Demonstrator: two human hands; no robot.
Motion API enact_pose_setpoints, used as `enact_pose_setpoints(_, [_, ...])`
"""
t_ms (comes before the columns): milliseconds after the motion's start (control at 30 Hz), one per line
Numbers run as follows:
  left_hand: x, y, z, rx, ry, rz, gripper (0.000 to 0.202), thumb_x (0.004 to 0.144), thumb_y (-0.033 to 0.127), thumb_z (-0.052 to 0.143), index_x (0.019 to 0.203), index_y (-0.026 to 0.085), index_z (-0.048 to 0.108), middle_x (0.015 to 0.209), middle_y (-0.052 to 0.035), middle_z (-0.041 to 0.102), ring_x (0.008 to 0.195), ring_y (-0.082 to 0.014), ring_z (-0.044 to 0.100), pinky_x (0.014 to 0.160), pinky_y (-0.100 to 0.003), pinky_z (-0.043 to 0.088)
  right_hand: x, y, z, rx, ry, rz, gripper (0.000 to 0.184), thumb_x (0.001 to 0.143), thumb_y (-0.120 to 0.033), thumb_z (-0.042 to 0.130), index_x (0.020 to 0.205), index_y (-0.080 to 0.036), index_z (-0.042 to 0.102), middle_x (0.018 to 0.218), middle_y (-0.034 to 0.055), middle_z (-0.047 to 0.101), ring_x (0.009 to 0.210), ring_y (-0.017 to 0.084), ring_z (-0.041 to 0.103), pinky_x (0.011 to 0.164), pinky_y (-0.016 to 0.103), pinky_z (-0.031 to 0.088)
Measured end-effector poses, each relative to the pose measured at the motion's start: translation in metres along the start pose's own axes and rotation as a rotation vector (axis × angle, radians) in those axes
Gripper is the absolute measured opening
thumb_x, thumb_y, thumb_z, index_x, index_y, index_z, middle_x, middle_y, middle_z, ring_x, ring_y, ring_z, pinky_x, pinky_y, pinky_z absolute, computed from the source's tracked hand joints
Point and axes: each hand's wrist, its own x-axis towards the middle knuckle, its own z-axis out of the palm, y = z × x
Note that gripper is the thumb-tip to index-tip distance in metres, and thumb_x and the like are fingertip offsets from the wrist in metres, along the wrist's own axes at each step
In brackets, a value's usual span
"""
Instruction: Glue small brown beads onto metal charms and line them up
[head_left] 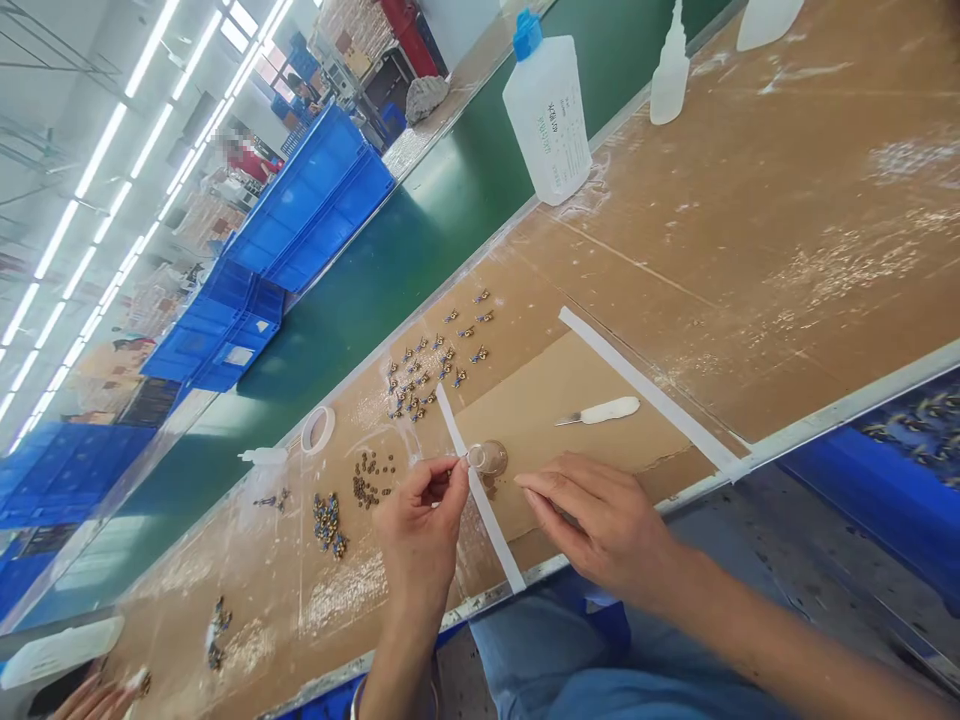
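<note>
My left hand point(421, 520) is closed in a pinch, thumb against forefinger, beside a small clear cup point(491, 458). What sits between those fingertips is too small to name. On the cup's other side, my right hand point(600, 515) also has its fingers pressed together. A tiny brownish thing may be at its fingertips, but I cannot make it out. Beyond the hands lies a white-handled tool with a thin metal tip point(600, 411) on a cardboard sheet point(532, 400). Small brown pieces point(367, 482) are scattered left of my left hand, near a pile of small blue-and-gold parts point(328, 525).
More blue-and-gold parts point(412, 380) stand spread out farther off. A white bottle with blue cap point(551, 125), a dropper bottle point(670, 80) and a tape roll point(318, 430) stand along the far edge. Another person's hand point(97, 697) shows at lower left. Blue crates point(315, 200) are beyond.
</note>
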Motion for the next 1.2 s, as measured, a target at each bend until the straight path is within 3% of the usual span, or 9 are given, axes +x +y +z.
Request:
enact_pose_setpoints(500, [0.004,0.005,0.0,0.071,-0.035,0.016,0.012,0.074,0.034,0.074,0.072,0.022,0.077,0.061,0.0009,0.071,0.055,-0.0139,0.063,0.057,-0.024,0.05,0.001,0.0,-0.003,-0.007,-0.009,0.0,0.018,0.097,-0.01,0.048,0.104,-0.015,0.063,0.081,0.0041,0.067,0.074,0.015,0.061,0.071,0.028,0.052])
enact_pose_setpoints(667, [-0.009,0.003,-0.017,0.019,0.096,-0.033,0.017,0.074,0.038,0.077,0.077,0.022,0.078,0.067,-0.0007,0.073,0.061,-0.0143,0.066,0.06,-0.023,0.053,0.001,-0.001,-0.004,-0.018,0.018,-0.009,0.017,0.095,-0.008,0.052,0.105,-0.016,0.063,0.082,0.0041,0.068,0.075,0.015,0.062,0.073,0.028,0.052])
enact_pose_setpoints(767, [-0.023,-0.011,-0.034,-0.047,0.243,-0.094,0.021,0.072,0.04,0.08,0.08,0.02,0.077,0.065,-0.0004,0.072,0.059,-0.0136,0.065,0.057,-0.022,0.054,0.001,0.0,-0.006,-0.015,0.028,-0.02,0.018,0.094,-0.008,0.053,0.106,-0.017,0.063,0.08,0.0029,0.068,0.072,0.014,0.063,0.073,0.027,0.053])
enact_pose_setpoints(900, [-0.042,-0.051,-0.055,-0.134,0.363,-0.203,0.027,0.07,0.042,0.082,0.079,0.018,0.076,0.063,-0.0003,0.071,0.059,-0.0136,0.065,0.057,-0.022,0.055,-0.001,0.0,-0.007,-0.001,0.022,-0.028,0.021,0.094,-0.009,0.054,0.11,-0.021,0.063,0.083,0.0019,0.07,0.075,0.014,0.066,0.075,0.028,0.054])
enact_pose_setpoints(1033, [-0.056,-0.088,-0.064,-0.14,0.382,-0.306,0.031,0.069,0.045,0.082,0.079,0.016,0.076,0.067,-0.0021,0.073,0.062,-0.0152,0.067,0.06,-0.024,0.056,-0.005,-0.011,-0.002,-0.001,-0.028,-0.05,0.022,0.093,-0.012,0.057,0.112,-0.022,0.063,0.086,0.0014,0.071,0.076,0.015,0.067,0.08,0.028,0.054])
enact_pose_setpoints(1200, [-0.062,-0.106,-0.064,-0.23,0.395,-0.345,0.03,0.069,0.043,0.082,0.077,0.016,0.075,0.064,-0.0011,0.071,0.06,-0.0137,0.065,0.06,-0.023,0.055,-0.012,-0.04,0.034,0.093,-0.141,-0.093,0.019,0.095,-0.01,0.053,0.11,-0.017,0.061,0.09,0.0043,0.07,0.081,0.015,0.066,0.082,0.028,0.054])
